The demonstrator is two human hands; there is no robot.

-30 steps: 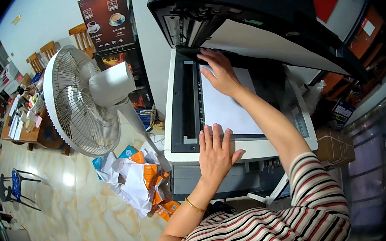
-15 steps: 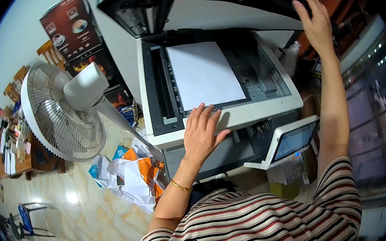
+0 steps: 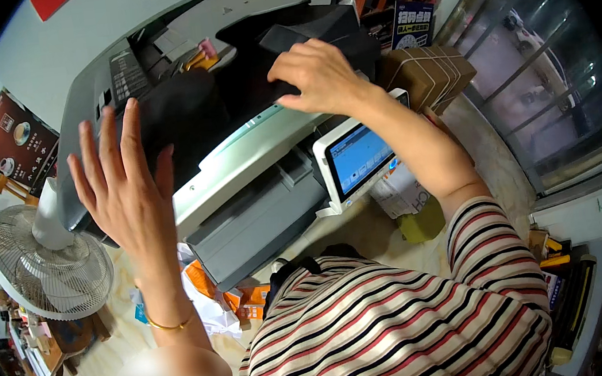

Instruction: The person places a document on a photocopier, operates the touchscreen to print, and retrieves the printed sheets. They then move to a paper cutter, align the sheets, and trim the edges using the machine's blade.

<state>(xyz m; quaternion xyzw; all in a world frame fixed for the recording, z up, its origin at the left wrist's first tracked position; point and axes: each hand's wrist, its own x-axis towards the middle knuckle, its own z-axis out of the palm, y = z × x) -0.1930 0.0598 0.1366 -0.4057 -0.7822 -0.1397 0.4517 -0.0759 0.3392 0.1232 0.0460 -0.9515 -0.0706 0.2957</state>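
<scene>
Directly in front of the person, a large copier (image 3: 247, 163) fills the upper middle, its smooth white plastic edge slanting up toward the right. Its broad black lid (image 3: 187, 115) lies low over the top, though deep shadow hides whether it sits flush; a pale greenish glow runs along its front edge. The lid stretches beneath and beyond both hands, its long axis rising from lower left to upper right. The left hand (image 3: 123, 170) is at its left end, the right hand (image 3: 318, 76) over the right part of its front, so the right is the nearer of the two to that side. Below the white edge juts a matte grey front section (image 3: 259, 207), boxy and flat-faced.

At the far left stands a round white fan (image 3: 30, 268) with a fine wire cage. Beyond the right hand sits a brown cardboard carton (image 3: 414, 77), bound with pale string. Crumpled white paper (image 3: 215, 314) lies on the glossy floor, creased and sharp-edged, and under the right forearm a white-framed touchscreen (image 3: 364, 156) tilts, glowing blue.

The left hand is spread wide, fingers straight and apart, holding nothing visible. The right hand is narrower, fingers bent and thumb tucked low; whether it grips or touches the lid I cannot tell. Smallest is a thin, smooth golden bracelet (image 3: 171, 325) around the left wrist.
</scene>
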